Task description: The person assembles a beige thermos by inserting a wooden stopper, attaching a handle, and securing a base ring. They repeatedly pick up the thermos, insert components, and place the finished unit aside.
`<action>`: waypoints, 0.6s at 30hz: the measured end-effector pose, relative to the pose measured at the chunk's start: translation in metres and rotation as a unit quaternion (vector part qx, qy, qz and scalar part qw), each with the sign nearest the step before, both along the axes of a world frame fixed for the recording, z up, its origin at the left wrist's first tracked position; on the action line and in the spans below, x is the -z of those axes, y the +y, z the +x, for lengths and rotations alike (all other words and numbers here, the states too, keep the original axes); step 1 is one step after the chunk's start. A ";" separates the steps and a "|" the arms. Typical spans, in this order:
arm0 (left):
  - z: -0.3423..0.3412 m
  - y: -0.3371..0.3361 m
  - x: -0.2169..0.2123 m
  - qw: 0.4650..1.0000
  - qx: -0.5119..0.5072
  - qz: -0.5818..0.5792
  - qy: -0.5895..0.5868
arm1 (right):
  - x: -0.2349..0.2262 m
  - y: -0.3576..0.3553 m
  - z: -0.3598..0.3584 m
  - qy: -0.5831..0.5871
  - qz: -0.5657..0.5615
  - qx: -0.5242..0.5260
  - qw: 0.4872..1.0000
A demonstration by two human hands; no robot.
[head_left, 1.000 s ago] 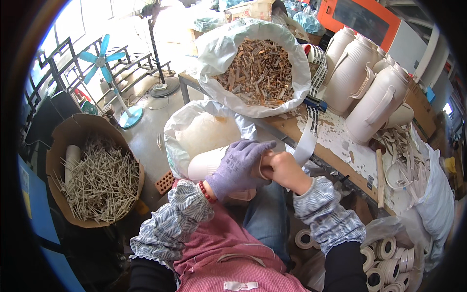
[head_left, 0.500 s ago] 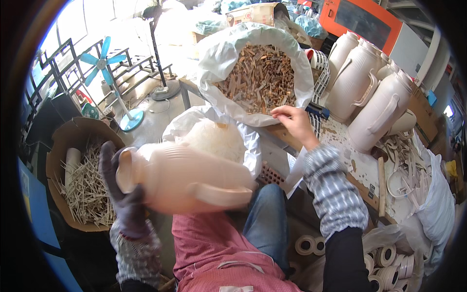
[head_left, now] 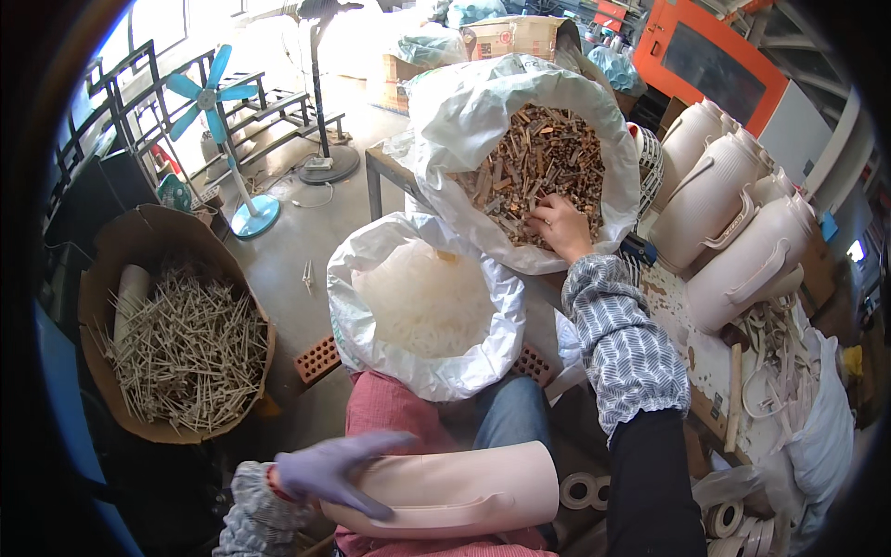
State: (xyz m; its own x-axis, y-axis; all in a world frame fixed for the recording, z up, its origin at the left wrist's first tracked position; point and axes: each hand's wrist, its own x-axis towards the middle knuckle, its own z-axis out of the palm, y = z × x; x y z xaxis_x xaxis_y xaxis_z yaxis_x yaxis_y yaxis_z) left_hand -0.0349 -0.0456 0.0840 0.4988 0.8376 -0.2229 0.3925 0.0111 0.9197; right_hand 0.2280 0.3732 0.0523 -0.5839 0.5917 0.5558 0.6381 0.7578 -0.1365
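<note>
My left hand (head_left: 334, 469), in a grey-purple glove, grips one end of a pale pink plastic jug body (head_left: 492, 469). The jug lies on its side across my lap, its handle facing me. My bare right hand (head_left: 562, 228) reaches into a big white sack (head_left: 464, 125) full of small brown strip-like pieces (head_left: 534, 153). Its fingers are bent down into the pieces; what they pinch, if anything, is hidden. Below that sack stands a smaller white sack (head_left: 501, 316) holding translucent whitish pieces (head_left: 422, 297).
At left, a cardboard box (head_left: 102, 278) holds many thin beige sticks. A blue fan (head_left: 209, 97) stands behind it. Several pale jugs (head_left: 756, 269) crowd the right-hand table, beside a wooden stick (head_left: 734, 395) and loose strips. White rings (head_left: 577, 490) lie lower right.
The jug has come down from a raised tilt onto my lap, along with my left hand. My right hand has moved from above the big sack's rim into the brown pieces.
</note>
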 end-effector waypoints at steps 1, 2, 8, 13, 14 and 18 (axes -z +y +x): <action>0.018 0.006 -0.003 0.998 0.033 0.048 0.013 | -0.002 0.001 -0.001 -0.001 0.057 0.015 0.998; 0.028 0.009 -0.004 0.993 0.065 0.097 0.025 | -0.005 0.002 -0.001 -0.002 0.115 0.030 0.993; 0.031 -0.009 0.000 0.936 -0.077 0.326 0.104 | -0.031 -0.053 -0.003 0.137 -0.111 -0.040 0.983; 0.010 0.016 0.045 0.982 -0.176 0.032 0.063 | -0.038 -0.196 -0.015 0.058 -0.305 -0.181 0.933; 0.014 0.027 0.041 0.986 -0.153 -0.054 0.034 | -0.033 -0.222 -0.014 0.051 -0.294 -0.202 0.933; 0.035 0.030 0.091 0.971 -0.084 -0.197 -0.101 | 0.002 -0.290 -0.011 -0.032 -0.153 -0.254 0.954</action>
